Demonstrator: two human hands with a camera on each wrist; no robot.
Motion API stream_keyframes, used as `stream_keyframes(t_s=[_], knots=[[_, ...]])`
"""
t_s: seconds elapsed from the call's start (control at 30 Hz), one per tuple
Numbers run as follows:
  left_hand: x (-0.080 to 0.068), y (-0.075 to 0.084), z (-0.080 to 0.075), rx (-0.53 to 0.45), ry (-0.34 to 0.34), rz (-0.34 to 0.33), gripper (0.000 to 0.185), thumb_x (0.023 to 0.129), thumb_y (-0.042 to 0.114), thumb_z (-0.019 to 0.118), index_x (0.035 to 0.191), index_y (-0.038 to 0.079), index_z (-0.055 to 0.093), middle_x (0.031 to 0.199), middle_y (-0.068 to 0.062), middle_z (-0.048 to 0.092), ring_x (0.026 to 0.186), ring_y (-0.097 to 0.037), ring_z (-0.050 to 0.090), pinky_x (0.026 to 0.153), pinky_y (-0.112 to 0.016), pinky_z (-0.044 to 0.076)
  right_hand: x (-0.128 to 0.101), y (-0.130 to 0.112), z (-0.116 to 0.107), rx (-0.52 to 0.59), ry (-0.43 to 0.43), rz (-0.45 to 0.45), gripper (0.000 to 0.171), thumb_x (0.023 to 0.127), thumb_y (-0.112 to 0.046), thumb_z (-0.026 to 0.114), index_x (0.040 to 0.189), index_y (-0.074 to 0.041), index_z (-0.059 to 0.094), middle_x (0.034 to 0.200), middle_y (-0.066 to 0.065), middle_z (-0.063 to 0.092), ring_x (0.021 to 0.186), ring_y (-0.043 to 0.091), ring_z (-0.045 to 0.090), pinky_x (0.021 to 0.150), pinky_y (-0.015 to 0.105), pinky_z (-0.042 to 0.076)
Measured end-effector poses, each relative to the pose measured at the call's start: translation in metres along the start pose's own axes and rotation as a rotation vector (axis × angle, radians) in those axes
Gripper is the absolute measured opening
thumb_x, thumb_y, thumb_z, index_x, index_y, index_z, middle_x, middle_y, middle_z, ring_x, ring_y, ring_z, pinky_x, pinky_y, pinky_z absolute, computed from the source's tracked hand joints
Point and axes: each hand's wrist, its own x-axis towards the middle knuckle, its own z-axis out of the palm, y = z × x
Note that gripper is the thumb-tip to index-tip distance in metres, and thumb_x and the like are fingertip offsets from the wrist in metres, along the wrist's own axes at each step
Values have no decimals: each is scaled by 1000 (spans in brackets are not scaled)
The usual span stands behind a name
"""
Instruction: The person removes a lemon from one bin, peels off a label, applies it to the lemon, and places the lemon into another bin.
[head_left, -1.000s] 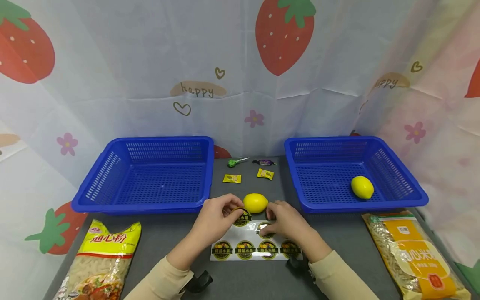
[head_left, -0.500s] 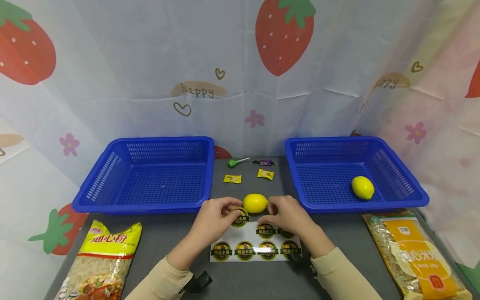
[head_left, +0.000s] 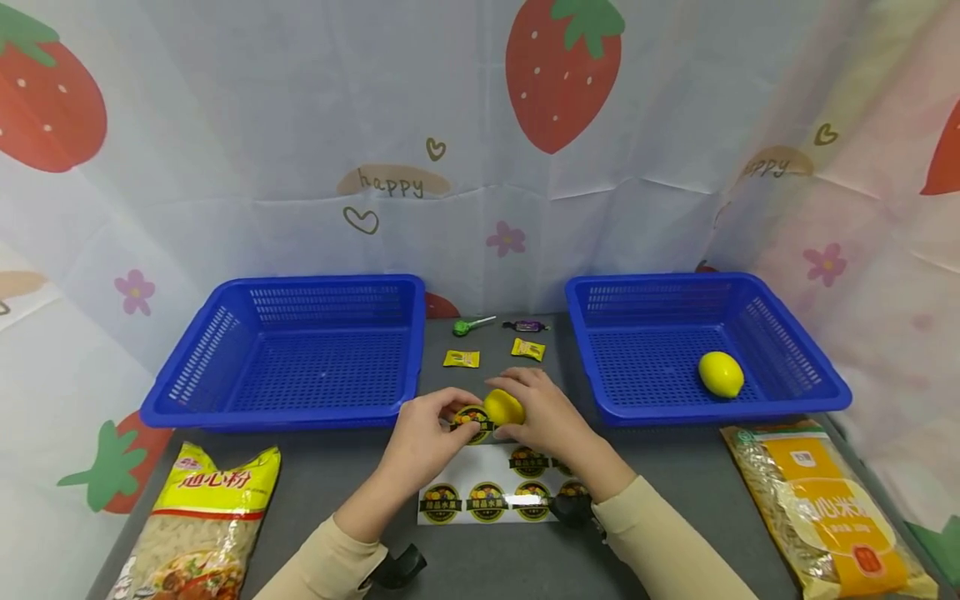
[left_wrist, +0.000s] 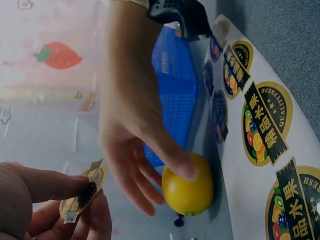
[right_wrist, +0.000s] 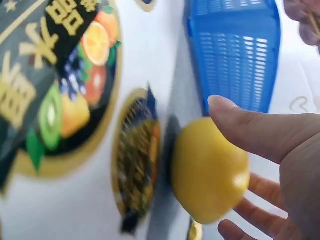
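Observation:
My left hand (head_left: 422,435) pinches a round black-and-gold fruit sticker (head_left: 472,417) between thumb and fingers; the left wrist view shows this sticker (left_wrist: 85,192) held up off the table. Around a yellow lemon (head_left: 502,407) my right hand (head_left: 553,417) has its thumb on the near side and its fingers behind. In the right wrist view the lemon (right_wrist: 210,172) stands beside the sticker sheet, under the thumb. Below both hands lies the white sticker sheet (head_left: 467,468), bearing several more round stickers; my right forearm hides part of it.
Blue plastic baskets stand at the back left (head_left: 277,419) and back right (head_left: 727,412); a second lemon (head_left: 721,374) lies in the right one. Between them are a green lollipop (head_left: 462,328) and several wrapped candies (head_left: 528,348). Pasta bags flank the table, left (head_left: 202,517) and right (head_left: 832,508).
My right hand has moved from beside the lemon to grasp it, and the lemon has shifted and turned slightly. My left hand has kept its pinch on the sticker, moving a little left.

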Motion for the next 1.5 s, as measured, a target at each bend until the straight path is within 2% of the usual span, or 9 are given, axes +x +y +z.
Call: stream_keyframes(t_s=[0.2,0.3,0.37,0.53,0.7,0.87,1.0,1.3,1.5], knots=[[0,1,1,-12,1,-20,18,86,11,80,102,16,75,89,5,69,82,-10,62,70,-27,55,1,2,11,-6,-35,69,65,80,-22,88,139,-19,61,136,10,57,126,33,51,102,52,50],[0,1,1,-19,10,-26,16,85,11,81,99,17,75,87,5,69,79,-10,61,70,-27,54,-1,5,11,36,-31,105,61,82,-20,86,138,-17,61,132,11,59,118,31,56,97,49,53],[0,2,1,-31,19,-23,16,85,10,80,98,17,75,87,4,69,77,-10,61,69,-28,54,-3,6,8,131,-11,130,60,84,-24,85,139,-15,61,130,10,61,111,28,61,93,46,55],[1,3,0,-74,29,-27,17,86,9,79,101,16,74,93,1,73,78,-10,65,69,-28,57,-9,6,-5,499,14,210,58,89,-34,79,140,-15,60,125,7,68,103,21,67,86,39,58],[2,1,2,-151,43,-41,16,87,9,78,102,14,74,93,-1,74,79,-11,67,71,-28,57,-15,4,-13,772,-32,274,59,93,-38,73,143,-13,55,133,10,64,118,27,65,95,43,57],[3,1,3,-218,41,-50,18,88,9,77,105,12,73,94,-1,74,83,-12,68,75,-27,57,-19,1,-14,947,-56,294,62,94,-34,73,146,-7,51,141,17,58,124,34,61,97,49,56],[3,2,5,-234,41,-65,21,88,11,77,108,13,73,97,-1,75,85,-12,68,76,-27,56,-22,-2,-13,1010,-70,271,63,96,-34,71,147,-6,49,142,20,56,125,34,61,97,46,56],[2,-1,7,-221,45,-68,22,88,17,79,109,14,73,102,-1,75,89,-13,68,78,-31,56,-26,-4,-10,1066,-100,252,62,98,-34,68,148,-5,47,143,20,55,124,32,61,97,44,56],[2,-3,8,-247,35,-79,22,88,19,79,108,14,73,101,-1,76,91,-14,70,84,-37,58,-28,-6,-10,1073,-111,242,62,99,-34,66,150,-4,45,143,22,55,121,30,63,98,51,55]])
